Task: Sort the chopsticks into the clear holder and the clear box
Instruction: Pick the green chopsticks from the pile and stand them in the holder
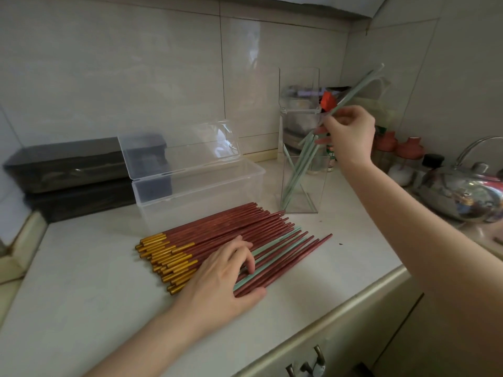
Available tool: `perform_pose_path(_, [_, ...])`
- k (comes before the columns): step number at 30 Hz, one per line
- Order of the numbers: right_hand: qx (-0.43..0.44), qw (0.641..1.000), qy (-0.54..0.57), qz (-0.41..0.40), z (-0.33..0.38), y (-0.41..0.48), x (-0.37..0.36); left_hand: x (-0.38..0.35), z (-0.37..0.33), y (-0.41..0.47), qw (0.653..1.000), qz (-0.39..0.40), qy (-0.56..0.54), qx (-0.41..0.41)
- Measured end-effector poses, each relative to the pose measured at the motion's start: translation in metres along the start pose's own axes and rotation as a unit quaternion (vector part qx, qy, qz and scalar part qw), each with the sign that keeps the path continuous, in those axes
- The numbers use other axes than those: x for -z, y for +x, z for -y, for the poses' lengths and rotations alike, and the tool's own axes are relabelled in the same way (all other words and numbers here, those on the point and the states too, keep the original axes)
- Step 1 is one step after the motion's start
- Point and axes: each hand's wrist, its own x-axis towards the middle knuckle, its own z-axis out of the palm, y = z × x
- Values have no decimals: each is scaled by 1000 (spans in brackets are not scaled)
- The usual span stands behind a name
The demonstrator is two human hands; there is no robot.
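Note:
A heap of red-brown chopsticks with gold ends [223, 235] lies on the white counter, with a few pale green chopsticks [275, 247] mixed in at its right side. My left hand [226, 276] rests on the heap, fingers curled onto a green chopstick. My right hand [348, 131] pinches pale green chopsticks [356, 88] above the tall clear holder [299, 186], their lower ends inside it beside other green ones. The clear box [196, 186] stands open behind the heap and looks empty.
Two black boxes [73, 175] are stacked at the back left. Bottles and red-capped jars [394, 151] stand behind the holder, and a shiny metal kettle [462, 191] sits at the right. The counter's front edge [353, 300] runs diagonally, with a cabinet handle below.

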Motion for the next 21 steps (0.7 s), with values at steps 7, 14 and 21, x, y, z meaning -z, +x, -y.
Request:
perform_pose_path(7, [-59, 966, -226, 111, -24, 22, -19, 1, -1, -1, 1000, 4, 1, 2])
perform_pose_path(14, [20, 969, -223, 100, -20, 6, -15, 2, 1, 1, 1000, -6, 26, 2])
perform_pose_path(21, [153, 911, -223, 312, -16, -70, 9, 3, -2, -1, 999, -16, 42, -2])
